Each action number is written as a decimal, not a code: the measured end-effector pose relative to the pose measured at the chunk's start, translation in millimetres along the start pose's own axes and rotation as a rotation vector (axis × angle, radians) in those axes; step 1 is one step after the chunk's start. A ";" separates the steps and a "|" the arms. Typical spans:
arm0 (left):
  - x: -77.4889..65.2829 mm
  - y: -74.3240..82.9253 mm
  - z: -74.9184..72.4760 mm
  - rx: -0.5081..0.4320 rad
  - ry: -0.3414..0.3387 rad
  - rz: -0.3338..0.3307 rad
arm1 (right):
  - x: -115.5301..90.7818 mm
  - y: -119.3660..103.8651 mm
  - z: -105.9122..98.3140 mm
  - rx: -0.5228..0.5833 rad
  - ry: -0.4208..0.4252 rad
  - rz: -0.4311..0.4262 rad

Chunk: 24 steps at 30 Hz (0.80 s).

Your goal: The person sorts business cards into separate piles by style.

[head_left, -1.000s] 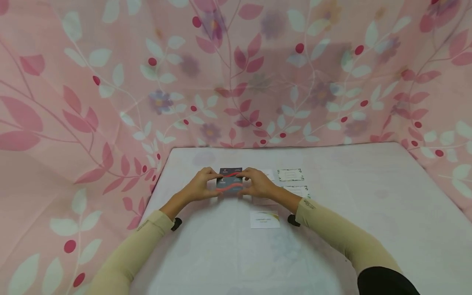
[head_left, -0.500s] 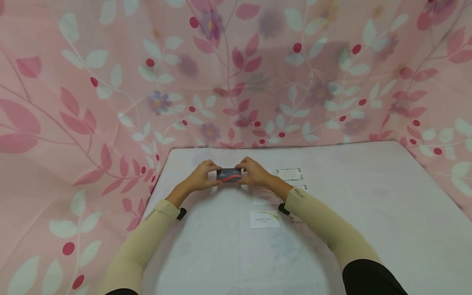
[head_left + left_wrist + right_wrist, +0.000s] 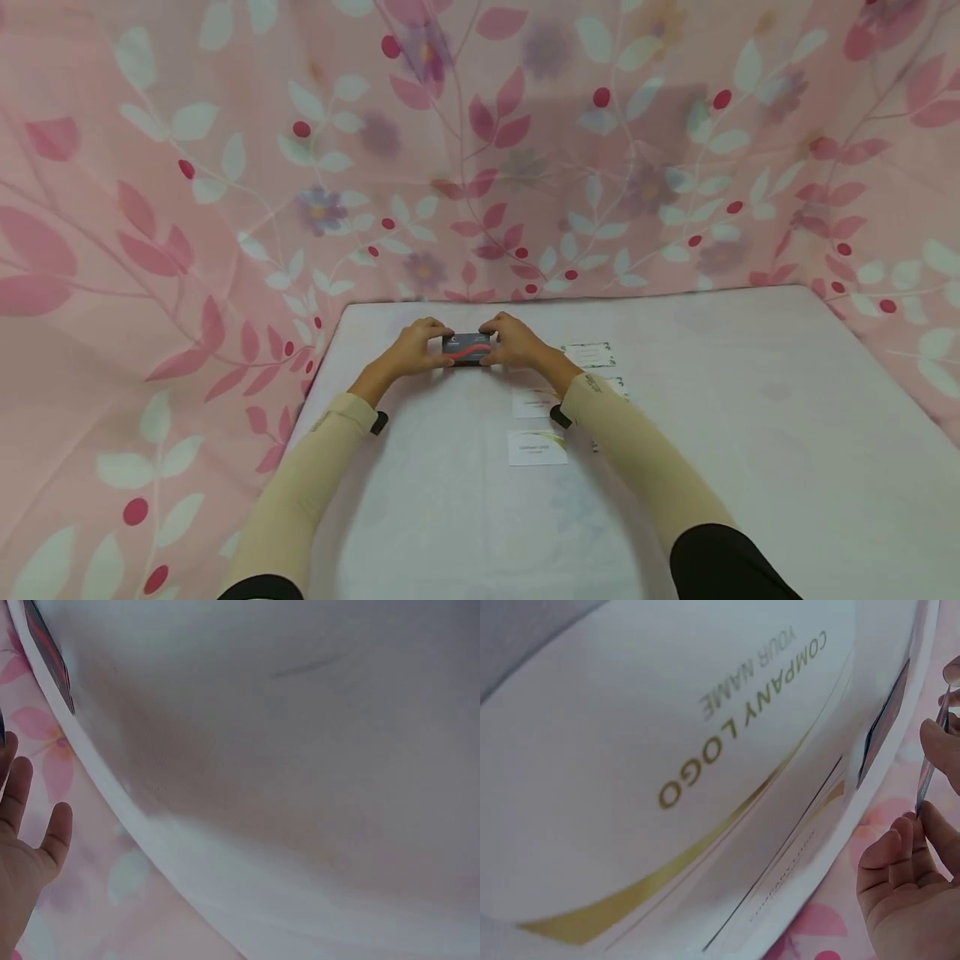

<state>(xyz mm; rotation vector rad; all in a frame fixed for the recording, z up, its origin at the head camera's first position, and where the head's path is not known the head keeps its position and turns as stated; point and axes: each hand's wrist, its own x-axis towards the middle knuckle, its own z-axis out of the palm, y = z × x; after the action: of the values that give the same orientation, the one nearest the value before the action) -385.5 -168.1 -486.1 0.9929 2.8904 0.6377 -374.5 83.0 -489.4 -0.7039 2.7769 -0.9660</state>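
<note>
Between my two hands a dark grey business card with a red wave is held level by its short ends. My left hand pinches the left end, and my right hand pinches the right end. Under it a second dark card lies flat on the white table, seen edge-on in the right wrist view and also in the left wrist view. From the head, the held card overlaps it, so that only a dark strip shows below. Thin and seen from the side, the held card stands apart from the table in the right wrist view.
Right of centre lies a white company-logo card, with another white card behind it. A leaf-bordered card lies farther right; more bordered cards are partly hidden by my right forearm. A pink floral cloth hangs behind the table.
Both hands have moved the held dark card away from me, from in front of the lying dark card to over it. My forearms have drawn inward; the white cards stay in place.
</note>
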 end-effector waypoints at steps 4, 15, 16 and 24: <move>4.1 -3.0 1.2 -0.034 -0.019 -0.045 | 3.0 4.4 1.3 0.059 -0.006 0.022; 12.3 -15.0 13.5 -0.070 -0.103 -0.096 | 6.5 18.3 9.2 0.115 -0.041 0.104; 12.6 -15.1 14.0 -0.058 -0.106 -0.098 | 6.4 18.3 9.9 0.108 -0.038 0.106; 13.6 -9.4 13.3 0.029 -0.120 -0.116 | 11.6 18.5 14.3 0.000 -0.015 0.032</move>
<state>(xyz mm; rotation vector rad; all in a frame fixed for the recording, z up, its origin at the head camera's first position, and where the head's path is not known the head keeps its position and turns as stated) -399.9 -161.8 -500.4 0.8278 2.8336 0.5125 -388.3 82.3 -511.6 -0.6615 2.7662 -0.9505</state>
